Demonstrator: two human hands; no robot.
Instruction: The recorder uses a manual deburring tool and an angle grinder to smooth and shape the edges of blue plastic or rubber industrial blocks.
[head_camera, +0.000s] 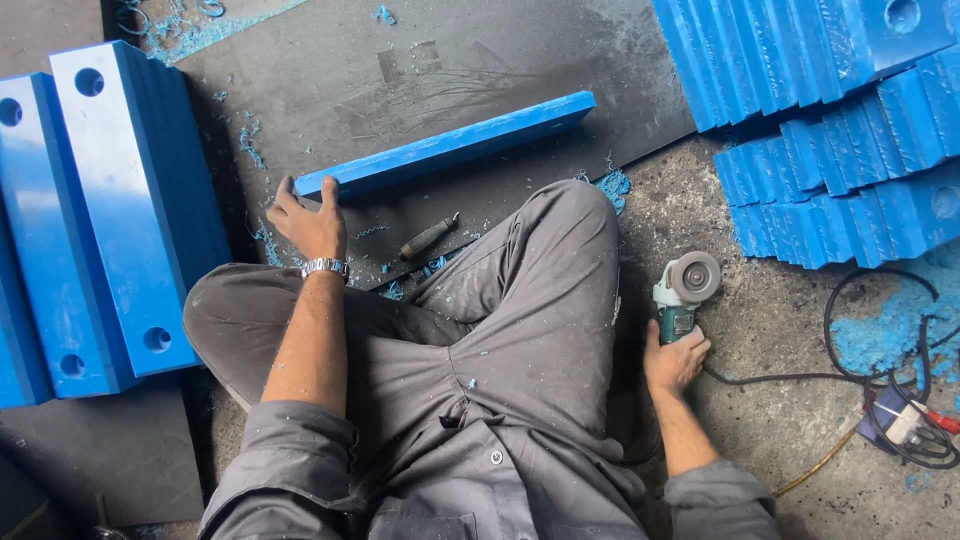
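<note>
We count: one long blue plastic bar (450, 147) upper centre; two thick blue drilled blocks (130, 200) left edge; one angle grinder (682, 295) right of centre; one hand tool (428, 237) centre; stacked blue slabs (840, 130) upper right, too many and overlapped, count not resolved.

No packages, labels, signs or screens anywhere around the hands here, just bare blue plastic and a power tool with nothing label-like I can make out.

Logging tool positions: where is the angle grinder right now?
In the head view, the angle grinder lies on the concrete floor at the right, gripped by the right hand.
</note>
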